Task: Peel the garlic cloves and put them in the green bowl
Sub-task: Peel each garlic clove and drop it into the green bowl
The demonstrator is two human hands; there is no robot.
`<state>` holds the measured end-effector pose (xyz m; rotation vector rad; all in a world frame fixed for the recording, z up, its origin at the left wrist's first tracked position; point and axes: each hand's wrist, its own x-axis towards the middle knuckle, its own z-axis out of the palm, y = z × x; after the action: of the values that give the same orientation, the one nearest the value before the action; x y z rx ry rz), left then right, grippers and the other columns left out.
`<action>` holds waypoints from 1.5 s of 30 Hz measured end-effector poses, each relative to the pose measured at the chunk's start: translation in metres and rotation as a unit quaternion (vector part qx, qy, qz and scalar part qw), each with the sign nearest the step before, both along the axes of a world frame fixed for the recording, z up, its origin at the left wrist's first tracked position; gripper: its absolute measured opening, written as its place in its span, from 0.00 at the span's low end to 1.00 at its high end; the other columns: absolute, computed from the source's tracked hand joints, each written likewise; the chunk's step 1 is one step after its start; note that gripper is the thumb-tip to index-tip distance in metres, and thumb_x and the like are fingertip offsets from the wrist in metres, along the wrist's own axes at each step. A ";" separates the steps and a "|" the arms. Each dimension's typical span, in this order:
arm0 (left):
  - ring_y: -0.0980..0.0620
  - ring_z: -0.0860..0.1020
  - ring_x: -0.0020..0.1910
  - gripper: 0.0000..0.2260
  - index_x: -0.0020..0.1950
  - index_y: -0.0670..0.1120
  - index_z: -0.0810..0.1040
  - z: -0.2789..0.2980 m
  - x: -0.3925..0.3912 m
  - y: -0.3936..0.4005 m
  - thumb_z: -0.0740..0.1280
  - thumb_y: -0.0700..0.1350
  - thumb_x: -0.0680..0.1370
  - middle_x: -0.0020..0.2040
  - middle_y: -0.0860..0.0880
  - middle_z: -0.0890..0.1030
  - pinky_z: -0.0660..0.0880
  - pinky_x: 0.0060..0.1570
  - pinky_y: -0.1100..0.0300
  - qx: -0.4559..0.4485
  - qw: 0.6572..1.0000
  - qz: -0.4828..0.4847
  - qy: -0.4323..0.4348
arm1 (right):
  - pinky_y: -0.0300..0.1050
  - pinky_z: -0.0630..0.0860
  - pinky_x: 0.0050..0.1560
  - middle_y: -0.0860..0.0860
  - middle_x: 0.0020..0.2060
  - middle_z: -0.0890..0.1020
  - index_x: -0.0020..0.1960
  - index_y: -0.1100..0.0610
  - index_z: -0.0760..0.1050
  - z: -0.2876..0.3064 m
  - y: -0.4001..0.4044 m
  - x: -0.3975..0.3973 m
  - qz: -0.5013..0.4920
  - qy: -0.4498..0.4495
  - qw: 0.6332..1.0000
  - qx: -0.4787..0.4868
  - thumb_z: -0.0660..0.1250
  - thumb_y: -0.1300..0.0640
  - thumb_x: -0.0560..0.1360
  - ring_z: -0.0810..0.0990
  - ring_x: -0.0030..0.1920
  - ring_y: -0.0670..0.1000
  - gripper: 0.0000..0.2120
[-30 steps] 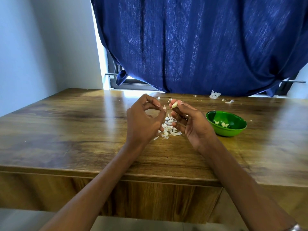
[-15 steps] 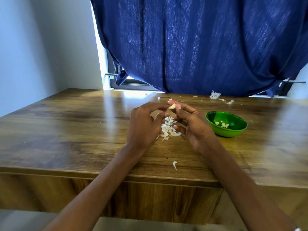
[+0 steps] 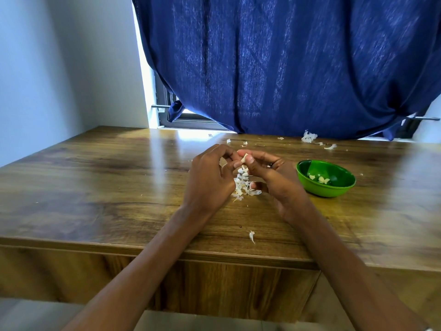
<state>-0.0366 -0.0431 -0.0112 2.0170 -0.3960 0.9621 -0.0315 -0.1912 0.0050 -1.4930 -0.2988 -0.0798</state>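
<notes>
My right hand (image 3: 274, 180) pinches a small pale garlic clove (image 3: 244, 158) between thumb and fingers, above the middle of the wooden table (image 3: 95, 187). My left hand (image 3: 210, 180) is close beside it, fingertips curled in against the clove. Below both hands lies a heap of white garlic skins (image 3: 242, 187). The green bowl (image 3: 334, 189) stands to the right of my right hand, with a few peeled cloves (image 3: 321, 179) inside.
A single skin flake (image 3: 252, 236) lies near the table's front edge. More skins (image 3: 309, 137) are scattered at the back by the blue curtain (image 3: 286, 68). A white wall stands to the left.
My left hand closed in on the clove that my right hand holds. A skin flake dropped to the table near the front edge.
</notes>
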 end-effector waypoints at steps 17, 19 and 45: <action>0.53 0.80 0.25 0.02 0.44 0.46 0.83 0.006 -0.010 -0.003 0.75 0.42 0.75 0.33 0.54 0.82 0.75 0.28 0.62 -0.085 0.995 -0.043 0.031 | 0.40 0.78 0.34 0.48 0.46 0.88 0.54 0.53 0.85 -0.004 -0.001 0.004 -0.055 -0.075 0.995 -0.025 0.73 0.62 0.75 0.84 0.42 0.42 0.09; 0.52 0.80 0.23 0.04 0.43 0.44 0.82 0.006 -0.012 -0.003 0.76 0.41 0.75 0.32 0.54 0.81 0.73 0.25 0.63 -0.098 0.992 -0.063 0.046 | 0.38 0.77 0.33 0.48 0.46 0.88 0.53 0.53 0.85 -0.004 -0.001 0.004 -0.055 -0.080 0.995 -0.032 0.73 0.62 0.74 0.84 0.42 0.42 0.09; 0.46 0.82 0.25 0.09 0.45 0.37 0.76 0.003 -0.005 -0.004 0.71 0.41 0.79 0.35 0.44 0.80 0.76 0.24 0.61 -0.096 0.984 -0.095 0.116 | 0.37 0.75 0.40 0.40 0.40 0.83 0.46 0.53 0.82 -0.011 0.010 0.002 -0.202 -0.308 0.901 -0.227 0.73 0.63 0.74 0.80 0.43 0.42 0.06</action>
<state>-0.0411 -0.0470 -0.0077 1.8518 -0.3468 0.6144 -0.0297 -0.1811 -0.0065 -1.9540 -0.5345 -0.8816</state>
